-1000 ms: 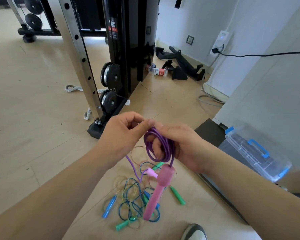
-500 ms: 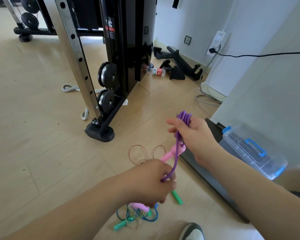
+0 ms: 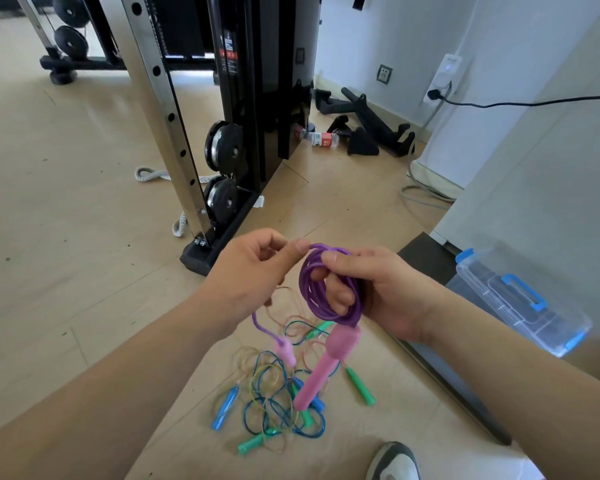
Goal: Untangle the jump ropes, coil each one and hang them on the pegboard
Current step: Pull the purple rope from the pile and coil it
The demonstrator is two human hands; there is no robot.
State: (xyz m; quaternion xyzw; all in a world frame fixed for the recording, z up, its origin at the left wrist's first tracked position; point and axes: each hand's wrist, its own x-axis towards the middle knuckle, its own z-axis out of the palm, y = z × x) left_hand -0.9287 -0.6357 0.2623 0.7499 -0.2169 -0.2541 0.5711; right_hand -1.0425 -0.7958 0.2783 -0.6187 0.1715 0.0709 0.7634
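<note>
My right hand [image 3: 378,289] holds a coil of purple jump rope [image 3: 314,289], its fingers through the loops. One pink handle [image 3: 321,370] dangles from the coil. My left hand [image 3: 250,271] pinches the purple rope at the top of the coil; a loose strand runs down from this hand to the second pink handle [image 3: 284,351]. On the floor below lies a tangle of blue rope [image 3: 278,410] and thin clear rope [image 3: 253,362] with blue handles [image 3: 224,408] and green handles [image 3: 361,386]. No pegboard is in view.
A black gym machine with a steel upright [image 3: 167,109] stands ahead on its foot [image 3: 201,258]. A clear plastic box with blue latches [image 3: 520,299] sits right, beside a white wall panel. A black mat edge [image 3: 430,258] runs along the right. My shoe [image 3: 394,462] shows at the bottom.
My left hand dropped down along the purple strand, then rose again to the top of the coil, laying another loop over my right hand. The coil has grown thicker.
</note>
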